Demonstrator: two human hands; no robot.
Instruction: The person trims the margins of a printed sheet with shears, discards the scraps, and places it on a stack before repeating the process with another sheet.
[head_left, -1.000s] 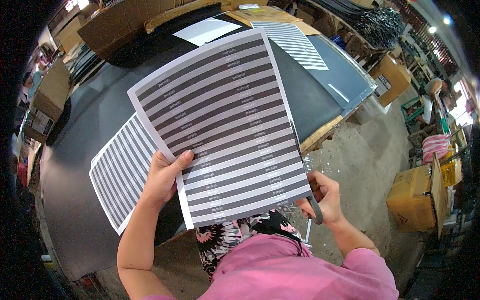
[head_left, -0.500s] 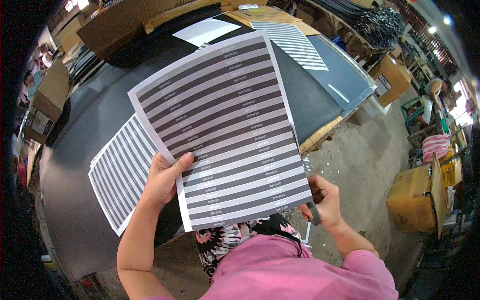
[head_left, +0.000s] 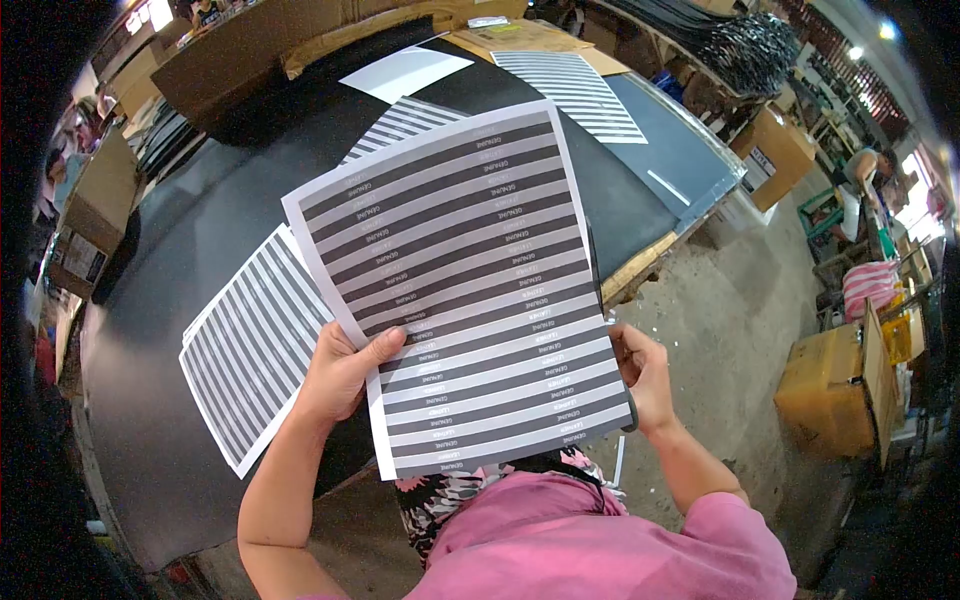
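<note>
One sheet (head_left: 470, 290), likely light and limp, was pinched at its edge by the left hand (head_left: 345, 375); the grip of the right hand (head_left: 640, 375) was hidden. Opposite edges probably suited holding.

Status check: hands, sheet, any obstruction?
Left hand gripping striped sheet, thumb on top. Right hand at its right edge, grip unclear. Sheet held above black table; nothing blocking.

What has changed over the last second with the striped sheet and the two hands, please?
The held sheet has dropped lower in view, uncovering a further striped sheet on the table. The right hand has risen to its right edge. The left hand still grips the left edge.
</note>
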